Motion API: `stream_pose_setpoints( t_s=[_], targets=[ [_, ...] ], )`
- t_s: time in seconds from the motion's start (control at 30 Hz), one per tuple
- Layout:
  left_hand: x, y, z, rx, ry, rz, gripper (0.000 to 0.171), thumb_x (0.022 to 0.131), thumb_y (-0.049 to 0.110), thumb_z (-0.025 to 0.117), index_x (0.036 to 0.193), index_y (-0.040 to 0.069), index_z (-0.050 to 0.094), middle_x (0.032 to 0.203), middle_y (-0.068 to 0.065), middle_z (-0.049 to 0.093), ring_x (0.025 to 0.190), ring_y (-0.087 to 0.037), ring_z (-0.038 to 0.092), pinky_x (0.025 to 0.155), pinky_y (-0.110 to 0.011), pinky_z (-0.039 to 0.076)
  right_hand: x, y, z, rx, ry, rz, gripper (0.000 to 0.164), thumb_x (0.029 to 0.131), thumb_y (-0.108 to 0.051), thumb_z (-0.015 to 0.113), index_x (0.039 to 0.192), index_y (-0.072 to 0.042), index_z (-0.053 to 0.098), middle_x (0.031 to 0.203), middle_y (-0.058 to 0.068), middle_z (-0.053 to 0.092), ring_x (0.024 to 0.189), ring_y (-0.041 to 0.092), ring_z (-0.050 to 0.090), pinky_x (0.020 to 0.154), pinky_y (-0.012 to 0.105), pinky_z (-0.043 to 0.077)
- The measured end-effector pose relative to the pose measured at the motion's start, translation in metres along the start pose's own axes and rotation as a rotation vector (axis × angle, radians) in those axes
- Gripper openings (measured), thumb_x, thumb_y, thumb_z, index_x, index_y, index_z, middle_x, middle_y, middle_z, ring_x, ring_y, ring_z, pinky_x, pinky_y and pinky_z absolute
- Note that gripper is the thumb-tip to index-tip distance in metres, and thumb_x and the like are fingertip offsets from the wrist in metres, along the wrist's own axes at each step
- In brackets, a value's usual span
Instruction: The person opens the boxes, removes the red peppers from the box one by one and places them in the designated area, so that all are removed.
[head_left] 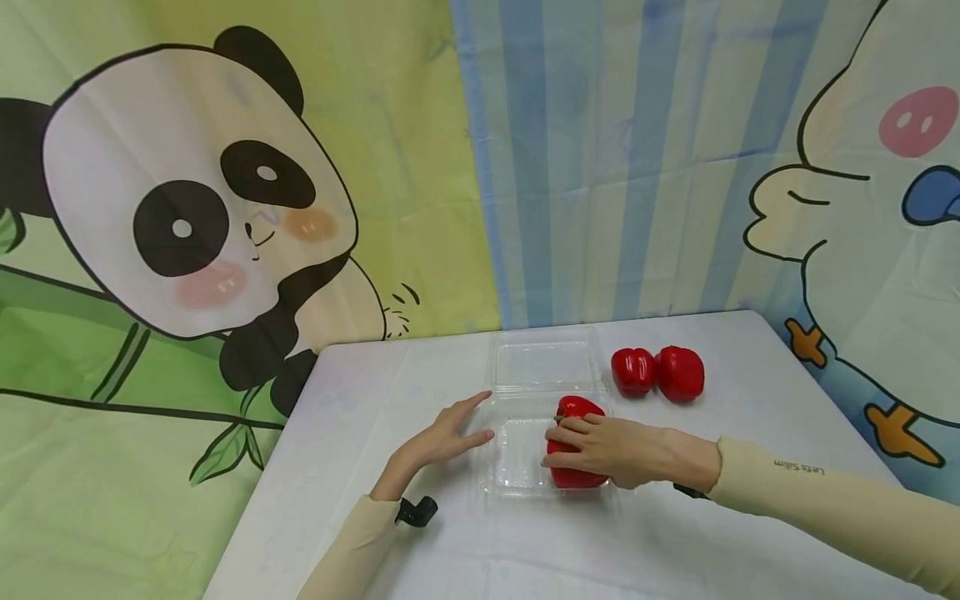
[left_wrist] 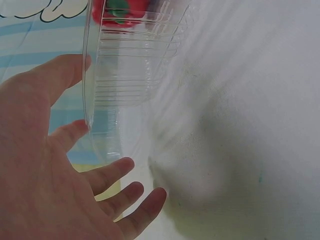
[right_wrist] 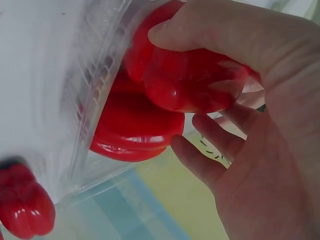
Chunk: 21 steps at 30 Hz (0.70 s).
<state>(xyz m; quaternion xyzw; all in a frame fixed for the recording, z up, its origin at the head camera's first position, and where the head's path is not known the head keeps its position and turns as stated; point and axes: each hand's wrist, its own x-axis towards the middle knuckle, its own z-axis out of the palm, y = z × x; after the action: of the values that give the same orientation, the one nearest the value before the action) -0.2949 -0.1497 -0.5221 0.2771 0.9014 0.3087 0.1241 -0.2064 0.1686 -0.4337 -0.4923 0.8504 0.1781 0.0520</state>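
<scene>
My right hand (head_left: 626,450) grips a red bell pepper (head_left: 579,478) at the right side of a clear plastic clamshell box (head_left: 517,450). Thumb and fingers curl round that pepper in the right wrist view, where a second red bell pepper (right_wrist: 140,135) sits against it inside the box. From the head, the second pepper (head_left: 577,406) shows just beyond the fingers. My left hand (head_left: 442,435) is spread at the box's left edge and holds nothing. Its thumb and index fingertips are right at the clear rim (left_wrist: 88,100) in the left wrist view.
The box's clear lid (head_left: 546,364) lies folded back on the white table (head_left: 390,400). Two more red bell peppers, one nearer (head_left: 633,372) and one farther right (head_left: 680,373), stand side by side right of the lid. A printed curtain (head_left: 570,167) hangs behind the table.
</scene>
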Motion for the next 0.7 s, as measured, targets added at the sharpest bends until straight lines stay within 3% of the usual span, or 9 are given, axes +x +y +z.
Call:
stream_pose_setpoints(
  t_s=[0.7],
  targets=[
    [-0.002, 0.004, -0.001, -0.014, -0.001, -0.015, 0.075, 0.096, 0.051, 0.061, 0.159, 0.025, 0.029, 0.161, -0.014, 0.037, 0.148, -0.040, 0.033, 0.116, -0.065, 0.030, -0.006, 0.004, -0.014, 0.101, 0.081, 0.024, 0.103, 0.066, -0.028, 0.093, 0.151, -0.036, 0.035, 0.153, 0.000, 0.042, 0.141, 0.023, 0.038, 0.107, 0.043, 0.050]
  ],
)
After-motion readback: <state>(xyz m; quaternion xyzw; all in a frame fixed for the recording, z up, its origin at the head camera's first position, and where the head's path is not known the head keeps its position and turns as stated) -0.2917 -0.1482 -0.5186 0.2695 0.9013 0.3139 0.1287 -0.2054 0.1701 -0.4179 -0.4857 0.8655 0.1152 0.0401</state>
